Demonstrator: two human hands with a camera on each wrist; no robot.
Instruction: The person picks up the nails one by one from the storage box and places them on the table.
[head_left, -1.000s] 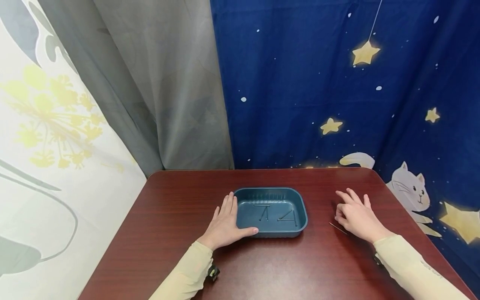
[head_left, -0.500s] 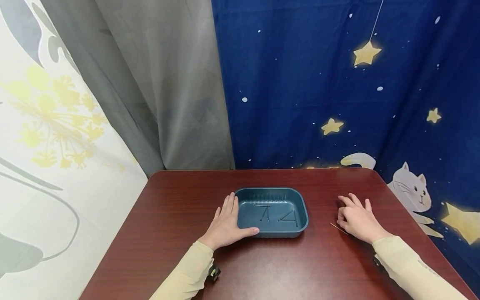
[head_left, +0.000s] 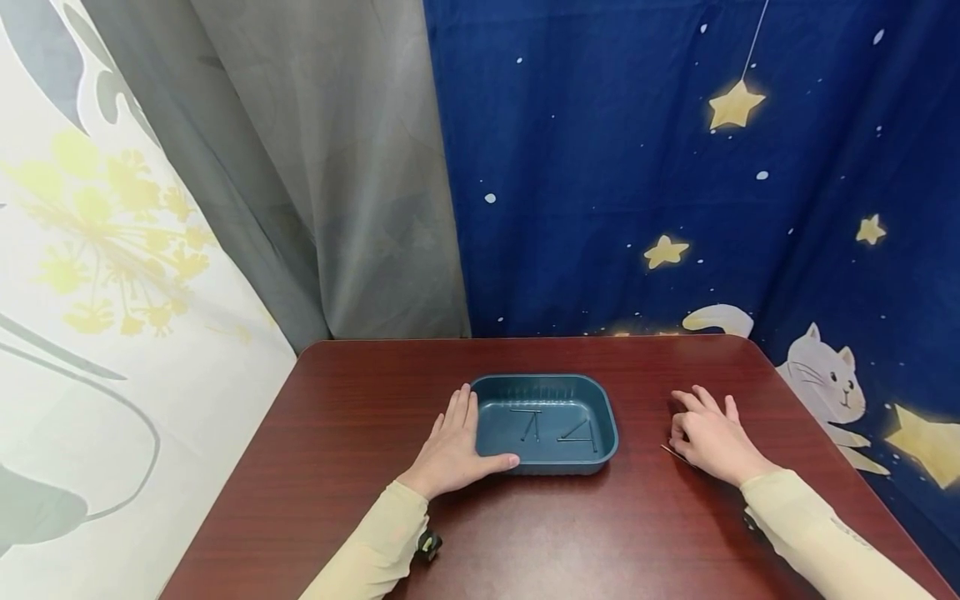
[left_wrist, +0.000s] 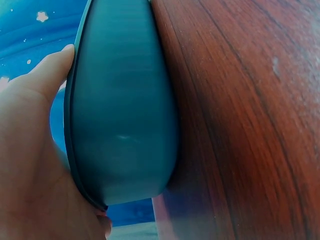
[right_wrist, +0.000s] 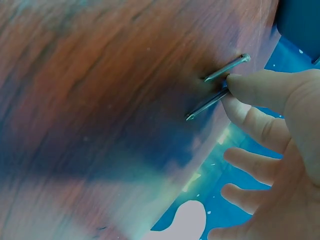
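A dark teal plastic tray (head_left: 555, 468) stands mid-table with several nails (head_left: 525, 410) lying on its floor. My left hand (head_left: 452, 454) rests on the tray's left end, fingers straight along the rim and thumb on the near edge. In the left wrist view the tray's outer wall (left_wrist: 122, 110) fills the middle. To the right of the tray, my right hand (head_left: 712, 437) is low over the table. The right wrist view shows its thumb and index finger pinching a nail (right_wrist: 206, 106), with the other fingers spread. A second nail (right_wrist: 227, 68) lies beside it on the wood.
The reddish-brown wooden table (head_left: 585, 542) has rounded far corners. A grey curtain (head_left: 375, 208) and a blue starry curtain (head_left: 585, 167) hang behind its far edge. Pale patterned fabric (head_left: 112, 333) hangs on the left.
My right hand has shifted slightly left and its fingertips cover more of the nail in the head view. The left hand and the tray keep their places.
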